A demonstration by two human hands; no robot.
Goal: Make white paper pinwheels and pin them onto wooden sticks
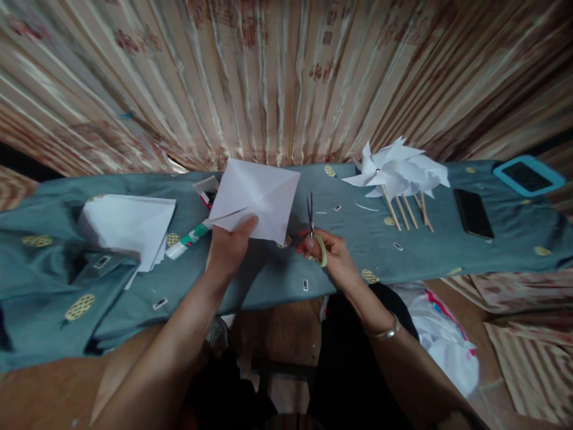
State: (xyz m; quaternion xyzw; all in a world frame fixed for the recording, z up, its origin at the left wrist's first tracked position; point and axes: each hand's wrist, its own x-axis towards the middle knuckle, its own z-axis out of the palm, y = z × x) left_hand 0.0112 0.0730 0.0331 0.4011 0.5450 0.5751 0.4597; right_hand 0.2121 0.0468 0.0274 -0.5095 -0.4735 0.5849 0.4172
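Observation:
My left hand [230,245] pinches a square sheet of white paper [264,191] near its lower edge, thumb on top. Creases cross the sheet toward its middle, and a slit runs inward from the left corner. In my right hand [329,251] is a pair of scissors [320,248] with light green handles, blades pointing up and away from me, close together. The scissors are to the right of the paper, apart from it. Under the sheet's left side lie a green and white glue tube [190,239] and a small open box [207,190], both partly hidden.
A stack of white paper [129,224] lies at the left on the blue-green cloth [268,280]. Finished white pinwheels [398,167] on wooden sticks, a black phone [473,213] and a blue-framed tablet [528,175] lie at the right. A curtain [286,77] hangs behind.

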